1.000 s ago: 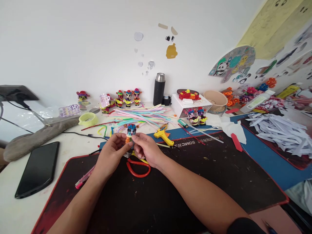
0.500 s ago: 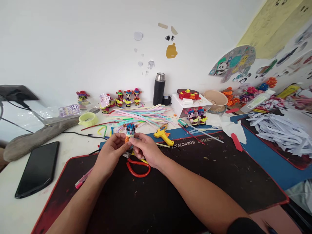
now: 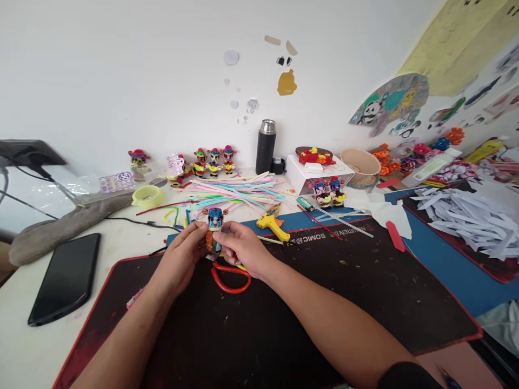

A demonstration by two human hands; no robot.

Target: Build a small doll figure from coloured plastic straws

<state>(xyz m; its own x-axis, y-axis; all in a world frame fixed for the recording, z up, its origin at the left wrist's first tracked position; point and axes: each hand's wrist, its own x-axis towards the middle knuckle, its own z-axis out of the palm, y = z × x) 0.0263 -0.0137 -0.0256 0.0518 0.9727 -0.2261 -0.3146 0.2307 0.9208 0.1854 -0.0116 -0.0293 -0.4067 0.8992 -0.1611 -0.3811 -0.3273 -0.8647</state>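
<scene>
A small pipe-cleaner figurine (image 3: pixel 214 226) with a blue painted face and an orange body stands upright between my two hands, just above the black desk mat (image 3: pixel 284 313). My left hand (image 3: pixel 182 254) pinches its left side and my right hand (image 3: pixel 243 248) pinches its right side. Red-handled scissors (image 3: pixel 230 275) lie on the mat directly under my hands. A yellow glue gun (image 3: pixel 272 221) rests just to the right of my right hand.
A pile of pastel pipe cleaners (image 3: pixel 235 190) lies behind. Finished figurines (image 3: pixel 213 161) line the wall, two more (image 3: pixel 329 193) by a white box (image 3: pixel 314 173). A black flask (image 3: pixel 265 146), a phone (image 3: pixel 65 278), a tape roll (image 3: pixel 148 196) and white paper strips (image 3: pixel 466 219) surround the mat.
My hands have spread slightly, so more of the figurine's orange body shows between them. The view has shifted a little.
</scene>
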